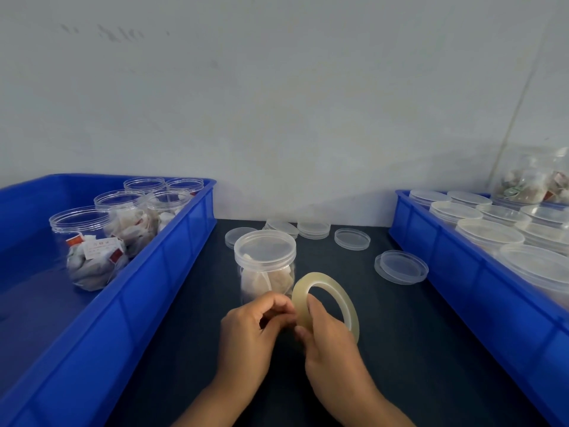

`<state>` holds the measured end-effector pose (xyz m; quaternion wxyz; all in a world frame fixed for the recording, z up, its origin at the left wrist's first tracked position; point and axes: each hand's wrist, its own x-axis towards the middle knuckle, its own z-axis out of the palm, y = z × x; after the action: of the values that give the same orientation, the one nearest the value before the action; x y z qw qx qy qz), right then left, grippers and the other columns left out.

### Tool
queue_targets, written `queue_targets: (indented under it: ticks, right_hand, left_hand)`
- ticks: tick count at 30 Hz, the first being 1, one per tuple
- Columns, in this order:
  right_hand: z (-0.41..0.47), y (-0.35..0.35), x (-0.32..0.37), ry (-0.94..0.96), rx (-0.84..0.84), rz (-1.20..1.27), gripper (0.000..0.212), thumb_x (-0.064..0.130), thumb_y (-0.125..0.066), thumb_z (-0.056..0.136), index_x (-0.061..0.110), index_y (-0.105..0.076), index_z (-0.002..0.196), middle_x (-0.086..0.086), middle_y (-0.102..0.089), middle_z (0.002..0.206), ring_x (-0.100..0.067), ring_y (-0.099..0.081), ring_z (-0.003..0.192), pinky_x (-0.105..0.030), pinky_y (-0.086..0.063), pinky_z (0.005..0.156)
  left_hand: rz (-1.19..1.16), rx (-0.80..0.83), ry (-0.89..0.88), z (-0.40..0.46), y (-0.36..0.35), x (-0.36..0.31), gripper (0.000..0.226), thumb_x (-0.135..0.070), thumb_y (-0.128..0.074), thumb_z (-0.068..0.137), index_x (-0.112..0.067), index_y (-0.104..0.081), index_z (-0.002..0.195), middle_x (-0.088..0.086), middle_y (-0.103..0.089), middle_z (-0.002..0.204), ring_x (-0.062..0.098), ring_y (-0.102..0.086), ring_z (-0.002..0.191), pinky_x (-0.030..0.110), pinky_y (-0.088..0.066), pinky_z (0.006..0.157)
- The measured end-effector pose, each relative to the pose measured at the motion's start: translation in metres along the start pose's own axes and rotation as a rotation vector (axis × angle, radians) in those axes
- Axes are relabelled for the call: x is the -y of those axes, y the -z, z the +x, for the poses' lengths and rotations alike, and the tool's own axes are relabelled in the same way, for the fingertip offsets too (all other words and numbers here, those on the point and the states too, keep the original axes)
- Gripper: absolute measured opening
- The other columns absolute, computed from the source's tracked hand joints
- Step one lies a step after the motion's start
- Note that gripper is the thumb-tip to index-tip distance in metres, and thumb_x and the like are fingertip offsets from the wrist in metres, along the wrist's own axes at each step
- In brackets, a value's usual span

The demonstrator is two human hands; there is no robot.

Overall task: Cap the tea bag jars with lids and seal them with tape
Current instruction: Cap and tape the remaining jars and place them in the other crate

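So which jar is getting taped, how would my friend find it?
Look at the dark table between the two blue bins. One jar stands alone there, just beyond the hands and the tape roll. Unlike the open jars in the left bin, it already wears a clear lid.

Operator body: two bare hands and forearms, no robot hardware.

Left hand (251, 337) and right hand (329, 340) both bare: no gloves, rings or tape on the fingers. Fingernails short and unpainted where they show. Wrists bare, no watch or band. Left forearm (212, 405) and right forearm (378, 408) enter from the bottom edge, uncovered as far as the frame shows; no sleeve or cuff in view. No cables, straps, markers or labels on either arm. Rest of the person is out of frame.
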<state>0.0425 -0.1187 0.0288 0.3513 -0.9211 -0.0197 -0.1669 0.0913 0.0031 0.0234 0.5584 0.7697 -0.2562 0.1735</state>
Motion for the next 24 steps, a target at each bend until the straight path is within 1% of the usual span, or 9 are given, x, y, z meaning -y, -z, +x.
queue_targets:
  ticks: [2,5,8,11,15,17,20,24]
  right_hand:
    - [0.0000,0.0010,0.0004,-0.005,-0.003,0.004,0.021,0.013,-0.047,0.099,0.030,-0.041,0.107,0.017,-0.053,0.086,0.001,-0.055,0.080,-0.011,-0.042,0.068]
    - [-0.0002,0.0014,0.0017,-0.006,-0.013,0.010,0.022,0.012,-0.047,0.098,0.025,-0.045,0.116,0.016,-0.056,0.091,-0.002,-0.057,0.086,-0.015,-0.045,0.071]
    - [-0.0004,0.0009,0.0023,-0.001,-0.007,0.003,0.021,0.012,-0.047,0.098,0.026,-0.045,0.113,0.020,-0.052,0.086,0.001,-0.054,0.080,-0.013,-0.042,0.069]
    - [-0.0007,0.0004,0.0020,0.001,-0.004,0.002,0.019,0.011,-0.048,0.098,0.027,-0.043,0.108,0.020,-0.050,0.083,0.001,-0.053,0.077,-0.012,-0.041,0.067]
    - [-0.0010,0.0013,0.0006,-0.008,0.010,0.011,0.021,0.011,-0.048,0.098,0.030,-0.039,0.102,0.015,-0.053,0.084,-0.004,-0.055,0.079,-0.015,-0.042,0.065]
    - [-0.0012,0.0014,0.0005,-0.008,0.012,0.010,0.023,0.010,-0.048,0.097,0.031,-0.038,0.102,0.014,-0.052,0.082,-0.004,-0.055,0.077,-0.015,-0.042,0.064]
    - [-0.0014,0.0009,0.0002,0.004,0.013,0.014,0.023,0.008,-0.048,0.097,0.029,-0.041,0.104,0.012,-0.053,0.082,-0.007,-0.055,0.077,-0.018,-0.042,0.064]
    - [-0.0010,0.0025,-0.0005,0.011,0.026,0.036,0.021,0.009,-0.048,0.097,0.023,-0.046,0.112,0.011,-0.056,0.083,-0.008,-0.056,0.077,-0.020,-0.043,0.066]
  left_hand:
    - [-0.027,-0.007,0.031,-0.0011,-0.0015,-0.0002,0.024,-0.002,-0.075,0.078,-0.025,-0.071,0.083,-0.018,-0.072,0.077,0.002,-0.070,0.074,0.025,-0.057,0.073]
    - [-0.047,-0.035,0.032,-0.0016,-0.0029,-0.0005,0.030,-0.001,-0.075,0.077,-0.029,-0.071,0.085,-0.019,-0.073,0.079,0.000,-0.070,0.074,0.024,-0.057,0.073]
    - [-0.089,-0.065,0.046,-0.0014,-0.0032,0.0015,0.027,0.002,-0.075,0.077,-0.024,-0.073,0.082,-0.015,-0.074,0.077,0.003,-0.071,0.072,0.026,-0.058,0.072]
    - [-0.103,-0.065,0.052,-0.0011,-0.0036,0.0025,0.022,0.002,-0.074,0.077,-0.020,-0.074,0.077,-0.012,-0.073,0.072,0.006,-0.071,0.068,0.027,-0.058,0.069]
    - [-0.060,-0.048,0.020,-0.0007,-0.0031,0.0006,0.020,0.000,-0.075,0.077,-0.020,-0.073,0.076,-0.015,-0.072,0.071,0.004,-0.070,0.067,0.024,-0.057,0.068]
    - [-0.014,-0.039,0.005,-0.0003,-0.0028,-0.0006,0.022,-0.002,-0.075,0.077,-0.023,-0.072,0.076,-0.019,-0.071,0.072,0.002,-0.069,0.069,0.023,-0.056,0.068]
    - [0.080,-0.033,-0.031,-0.0003,-0.0028,-0.0001,0.022,-0.006,-0.075,0.079,-0.027,-0.069,0.076,-0.022,-0.068,0.074,0.000,-0.067,0.070,0.022,-0.053,0.067]
    - [0.204,-0.050,-0.135,-0.0013,-0.0029,-0.0008,0.020,-0.003,-0.076,0.078,-0.022,-0.068,0.078,-0.018,-0.066,0.071,0.000,-0.063,0.068,0.021,-0.051,0.060]
